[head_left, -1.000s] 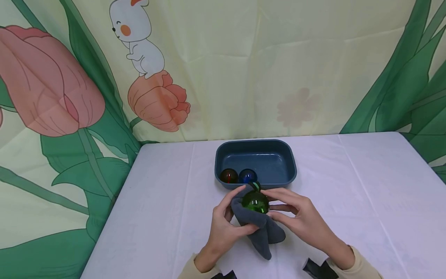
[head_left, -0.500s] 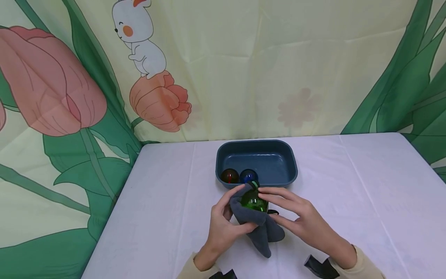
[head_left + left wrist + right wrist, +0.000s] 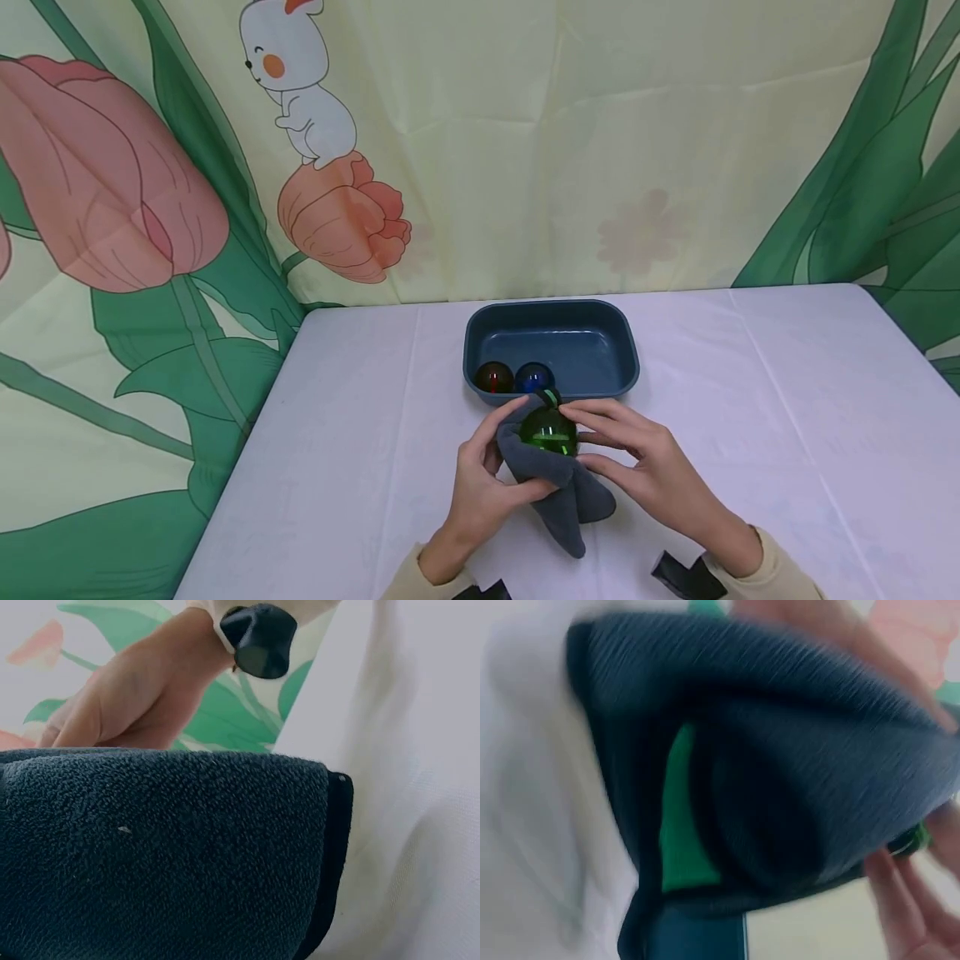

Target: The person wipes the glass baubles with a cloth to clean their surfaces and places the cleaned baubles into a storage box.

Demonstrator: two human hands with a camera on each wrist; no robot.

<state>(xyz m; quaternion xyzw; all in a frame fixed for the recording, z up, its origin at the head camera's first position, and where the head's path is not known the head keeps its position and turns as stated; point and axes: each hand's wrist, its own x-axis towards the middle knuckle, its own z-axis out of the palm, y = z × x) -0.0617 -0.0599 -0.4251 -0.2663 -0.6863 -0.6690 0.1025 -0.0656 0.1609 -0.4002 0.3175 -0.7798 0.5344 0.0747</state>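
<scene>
A clear green ball (image 3: 549, 431) sits in a fold of a dark grey-blue cloth (image 3: 566, 500) in the head view, in front of the tray. My left hand (image 3: 483, 487) grips the cloth from the left, thumb in front and fingers behind, cupping the ball through it. From the right, my right hand (image 3: 648, 462) holds the ball's bare side between thumb and fingertips. Fuzzy cloth (image 3: 165, 847) fills much of the left wrist view. In the right wrist view, blurred cloth (image 3: 795, 780) hides most of the ball.
Just behind my hands stands a blue rectangular tray (image 3: 592, 350) at the table's back edge. Inside its near left corner lie a dark red ball (image 3: 494, 377) and a blue ball (image 3: 534, 377). White cloth covers the table (image 3: 360, 467); a printed curtain (image 3: 480, 167) hangs behind.
My right fingers slid left over the ball half a second ago and now sit back on its right side. The ball's highlights have changed. My left hand keeps its grip.
</scene>
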